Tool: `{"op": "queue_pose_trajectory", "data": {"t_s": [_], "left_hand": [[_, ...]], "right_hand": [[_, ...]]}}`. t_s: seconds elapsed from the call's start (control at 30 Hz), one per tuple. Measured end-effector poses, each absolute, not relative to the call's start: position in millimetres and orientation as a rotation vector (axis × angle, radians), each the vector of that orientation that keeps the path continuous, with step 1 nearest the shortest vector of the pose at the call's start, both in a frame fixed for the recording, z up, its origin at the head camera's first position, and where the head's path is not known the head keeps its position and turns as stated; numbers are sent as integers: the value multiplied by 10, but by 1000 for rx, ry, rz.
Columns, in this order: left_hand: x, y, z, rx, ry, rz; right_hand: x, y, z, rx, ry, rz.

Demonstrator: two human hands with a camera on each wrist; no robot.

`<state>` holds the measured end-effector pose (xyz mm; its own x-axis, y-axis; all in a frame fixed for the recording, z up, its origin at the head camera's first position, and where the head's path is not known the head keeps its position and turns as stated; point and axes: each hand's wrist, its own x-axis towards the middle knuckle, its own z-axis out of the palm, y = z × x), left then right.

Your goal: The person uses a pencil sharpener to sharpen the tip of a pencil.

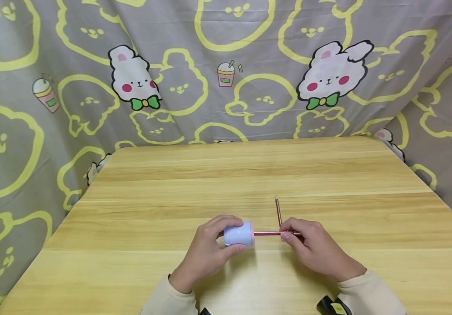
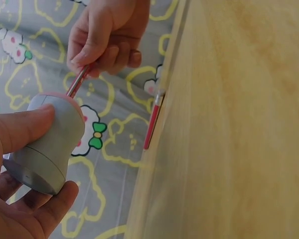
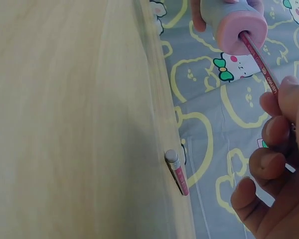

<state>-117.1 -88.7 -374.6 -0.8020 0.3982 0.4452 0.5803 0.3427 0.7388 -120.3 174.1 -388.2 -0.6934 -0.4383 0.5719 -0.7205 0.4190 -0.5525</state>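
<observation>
My left hand (image 1: 212, 249) grips a pale blue pencil sharpener (image 1: 238, 234) around its body, thumb on one side and fingers on the other. The sharpener's pink end (image 3: 241, 32) faces right, toward my other hand. Into the hole there runs a dark red pencil (image 1: 267, 233), its tip hidden inside. My right hand (image 1: 314, 245) pinches this pencil toward its far end between thumb and forefinger. A second red pencil (image 1: 278, 210) lies on the table just beyond the right hand; the right wrist view shows its whitish eraser end (image 3: 171, 155).
The wood-grained table (image 1: 163, 183) spreads out on all sides of the hands. Behind it hangs a grey curtain (image 1: 194, 100) with yellow outlines and cartoon animals. A black device with a yellow label (image 1: 334, 306) sits at the right wrist.
</observation>
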Motion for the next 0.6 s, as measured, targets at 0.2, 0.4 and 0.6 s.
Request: {"op": "queue_pose_trajectory", "data": {"t_s": [0.2, 0.4, 0.6], "left_hand": [[-1173, -892, -3748, -892, -2425, -1450], [-1184, -907, -3755, -891, -2416, -1439], [-1192, -909, -3765, -895, -2407, -1452]], "right_hand": [[-1204, 1737, -3888, 958, -2371, 1091], [-1192, 1737, -3887, 964, -2401, 1172], [-1202, 1735, -3902, 997, -2373, 1227]]}}
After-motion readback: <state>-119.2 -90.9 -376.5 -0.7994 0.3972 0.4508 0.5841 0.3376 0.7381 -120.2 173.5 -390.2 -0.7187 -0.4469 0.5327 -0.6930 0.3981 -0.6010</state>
